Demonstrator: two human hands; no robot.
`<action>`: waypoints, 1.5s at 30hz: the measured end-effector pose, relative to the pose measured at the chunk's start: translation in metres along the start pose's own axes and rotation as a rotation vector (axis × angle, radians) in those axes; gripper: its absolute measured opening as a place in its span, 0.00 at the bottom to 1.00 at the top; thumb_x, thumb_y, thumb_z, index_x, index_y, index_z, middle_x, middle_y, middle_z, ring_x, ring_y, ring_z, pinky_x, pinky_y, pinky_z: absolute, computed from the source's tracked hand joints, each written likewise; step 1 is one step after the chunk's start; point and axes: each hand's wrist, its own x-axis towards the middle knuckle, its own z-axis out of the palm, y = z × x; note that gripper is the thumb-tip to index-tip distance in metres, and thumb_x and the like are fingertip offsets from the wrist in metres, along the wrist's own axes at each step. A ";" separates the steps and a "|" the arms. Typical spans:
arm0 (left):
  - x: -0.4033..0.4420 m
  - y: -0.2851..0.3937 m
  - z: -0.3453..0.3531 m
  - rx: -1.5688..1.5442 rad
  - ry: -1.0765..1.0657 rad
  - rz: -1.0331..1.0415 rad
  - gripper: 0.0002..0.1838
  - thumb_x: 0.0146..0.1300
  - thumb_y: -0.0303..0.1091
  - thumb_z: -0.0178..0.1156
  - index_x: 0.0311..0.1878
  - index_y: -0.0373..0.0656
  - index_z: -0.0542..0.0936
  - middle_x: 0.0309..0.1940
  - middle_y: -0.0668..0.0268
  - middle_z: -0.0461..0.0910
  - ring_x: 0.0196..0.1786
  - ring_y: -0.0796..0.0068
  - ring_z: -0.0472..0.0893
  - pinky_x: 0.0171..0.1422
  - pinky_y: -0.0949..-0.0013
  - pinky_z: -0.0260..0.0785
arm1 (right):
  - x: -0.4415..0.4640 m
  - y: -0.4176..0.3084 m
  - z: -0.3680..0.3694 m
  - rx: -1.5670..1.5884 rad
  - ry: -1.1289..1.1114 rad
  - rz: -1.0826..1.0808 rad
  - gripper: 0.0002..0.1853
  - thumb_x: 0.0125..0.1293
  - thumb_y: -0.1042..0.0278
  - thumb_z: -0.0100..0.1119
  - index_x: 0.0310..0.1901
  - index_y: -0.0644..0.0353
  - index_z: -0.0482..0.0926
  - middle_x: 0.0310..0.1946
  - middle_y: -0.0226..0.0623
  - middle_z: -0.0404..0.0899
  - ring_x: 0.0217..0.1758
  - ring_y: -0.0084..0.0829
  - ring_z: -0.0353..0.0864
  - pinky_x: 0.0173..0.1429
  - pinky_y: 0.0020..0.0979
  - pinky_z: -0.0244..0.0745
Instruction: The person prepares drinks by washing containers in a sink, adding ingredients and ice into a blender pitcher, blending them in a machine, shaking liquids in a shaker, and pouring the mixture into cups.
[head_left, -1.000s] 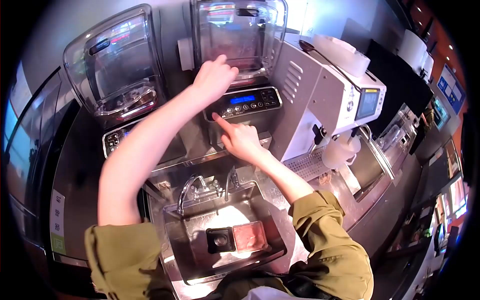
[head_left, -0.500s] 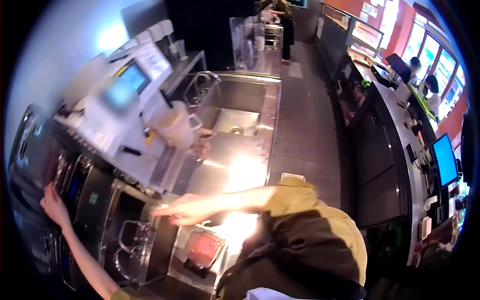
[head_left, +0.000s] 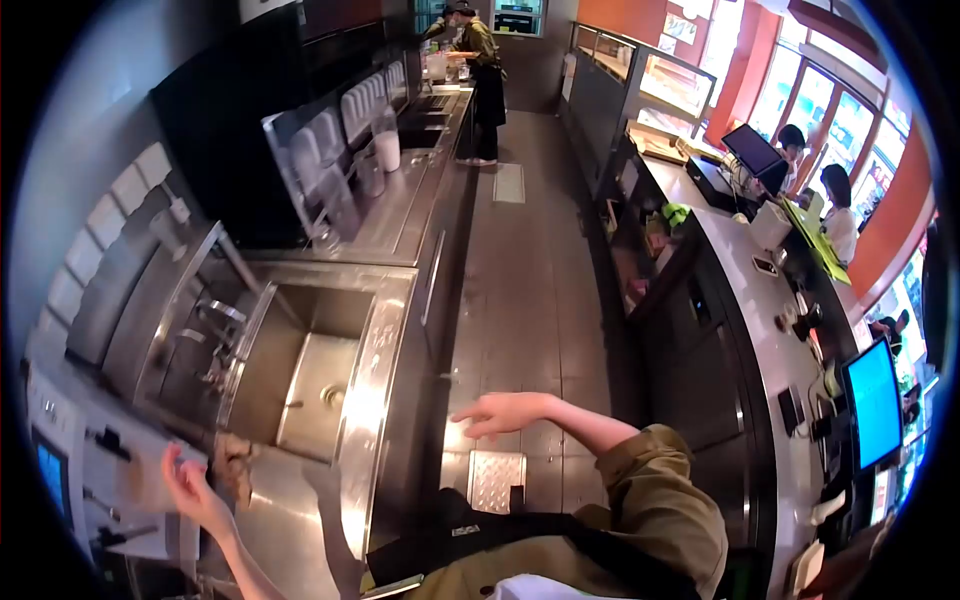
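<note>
My left hand is raised over the steel counter at lower left, fingers loosely bent and apart, with nothing visible in it. Close by lies a crumpled brown cloth. A steel sink with a tap stands just beyond. My right hand hangs in the air over the aisle floor, its index finger stretched out and the others loosely bent. It holds nothing and touches nothing.
Plastic jugs stand along the left counter. A co-worker stands at its far end. On the right, a long counter bears a blue-lit monitor; two people are beyond it. A metal floor plate lies below my right hand.
My view has turned right toward the aisle. My left hand has come away from the dark equipment at far left, and my right hand has moved from above the counter to over the floor.
</note>
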 end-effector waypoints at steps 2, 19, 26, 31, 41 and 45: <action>0.022 0.015 0.096 -0.090 -0.159 0.026 0.13 0.61 0.24 0.45 0.49 0.38 0.70 0.39 0.68 0.70 0.32 0.83 0.68 0.38 0.80 0.63 | 0.020 0.021 -0.058 0.106 -0.035 -0.020 0.25 0.61 0.57 0.48 0.57 0.65 0.64 0.38 0.46 0.78 0.33 0.32 0.78 0.43 0.31 0.71; 0.114 0.135 0.956 -0.356 -1.904 0.647 0.23 0.60 0.46 0.50 0.56 0.45 0.68 0.43 0.55 0.73 0.44 0.59 0.74 0.48 0.63 0.67 | -0.083 0.382 -0.619 0.665 0.738 0.459 0.20 0.63 0.67 0.49 0.55 0.67 0.65 0.35 0.39 0.79 0.34 0.24 0.78 0.38 0.22 0.73; 0.191 0.100 1.209 0.243 -1.683 0.451 0.23 0.57 0.45 0.51 0.54 0.45 0.68 0.42 0.54 0.74 0.47 0.54 0.73 0.50 0.57 0.66 | 0.012 0.493 -0.933 0.582 0.574 0.209 0.19 0.63 0.67 0.48 0.54 0.67 0.67 0.34 0.36 0.79 0.34 0.23 0.77 0.39 0.23 0.71; 0.277 0.055 1.386 0.370 -1.675 0.139 0.25 0.57 0.48 0.51 0.55 0.44 0.67 0.45 0.52 0.73 0.50 0.53 0.72 0.52 0.57 0.65 | 0.142 0.574 -1.160 0.483 0.268 0.044 0.20 0.64 0.65 0.47 0.55 0.66 0.65 0.37 0.35 0.78 0.35 0.22 0.76 0.43 0.24 0.70; 0.430 0.180 1.913 -0.022 -1.595 0.614 0.23 0.57 0.43 0.52 0.54 0.43 0.68 0.43 0.52 0.73 0.45 0.52 0.73 0.48 0.58 0.67 | 0.077 0.772 -1.515 0.750 0.801 0.216 0.18 0.63 0.67 0.48 0.53 0.67 0.67 0.34 0.39 0.78 0.34 0.26 0.78 0.41 0.25 0.73; 0.430 0.213 2.127 -0.318 -1.777 0.728 0.24 0.59 0.44 0.51 0.56 0.43 0.65 0.42 0.55 0.72 0.45 0.53 0.72 0.48 0.59 0.66 | 0.030 0.896 -1.635 0.818 1.023 0.349 0.18 0.64 0.66 0.47 0.52 0.66 0.67 0.33 0.39 0.78 0.33 0.25 0.78 0.38 0.24 0.73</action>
